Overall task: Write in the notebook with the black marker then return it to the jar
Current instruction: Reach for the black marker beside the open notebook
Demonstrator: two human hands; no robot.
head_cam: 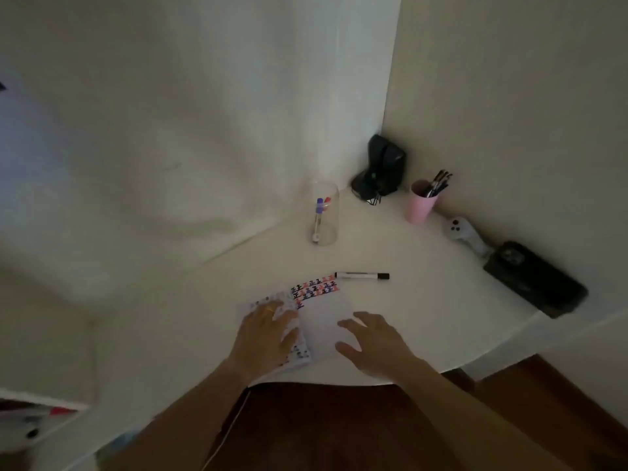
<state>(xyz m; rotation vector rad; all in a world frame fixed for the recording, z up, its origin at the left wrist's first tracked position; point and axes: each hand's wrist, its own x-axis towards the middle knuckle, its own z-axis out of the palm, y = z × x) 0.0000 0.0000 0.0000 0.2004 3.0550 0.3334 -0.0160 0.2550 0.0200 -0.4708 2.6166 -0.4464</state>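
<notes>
An open notebook [323,311] lies on the white table [424,307] near its front edge, with rows of black, red and blue marks across the top of the right page. My left hand [268,334] rests flat on the left page. My right hand [370,341] lies spread on the lower right page, holding nothing. The black marker [362,276], white-bodied with a black cap, lies flat on the table just beyond the notebook's top right corner. A clear jar [325,214] stands farther back with a blue and a red marker in it.
A pink cup [421,205] of pens stands at the back right beside a black device [380,171] in the corner. A white controller [467,234] and a dark phone case [535,278] lie along the right wall. Brown floor shows below the table's front edge.
</notes>
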